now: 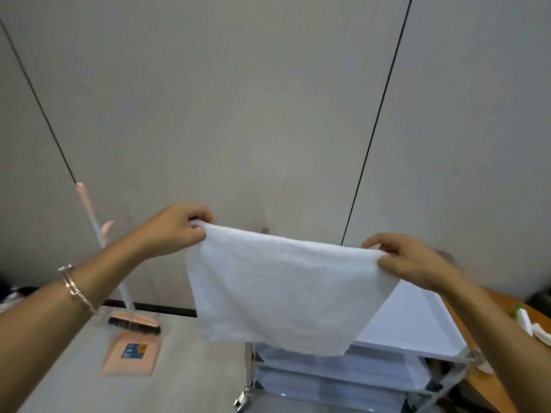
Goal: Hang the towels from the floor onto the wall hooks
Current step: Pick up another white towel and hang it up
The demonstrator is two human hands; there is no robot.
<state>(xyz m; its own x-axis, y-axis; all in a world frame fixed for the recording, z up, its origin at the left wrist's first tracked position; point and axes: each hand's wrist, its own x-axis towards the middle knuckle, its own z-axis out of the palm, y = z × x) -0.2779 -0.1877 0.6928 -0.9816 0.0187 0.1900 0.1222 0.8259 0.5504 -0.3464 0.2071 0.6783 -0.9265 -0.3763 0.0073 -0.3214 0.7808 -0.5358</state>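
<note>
One grey wall (268, 99) fills the view. One metal cart (411, 338) with three tiers stands below. One white towel (283, 290) hangs spread in the air before the wall, its top corners pinched by the closed left hand (176, 231) and closed right hand (408, 260). One pink broom (98, 242) leans beside one dustpan (132, 353).

Plain grey-beige wall (238, 99) w/ two thin dark seams running up it, dark skirting strip at the bottom. Pale floor (190, 380); pink broom (119, 275) leans on the wall, pink dustpan (131, 354) flat just in front of it. White shelf cart (417, 338) w/ metal posts at lower right, brown table (507, 317) beside it; light soft, even.
</note>
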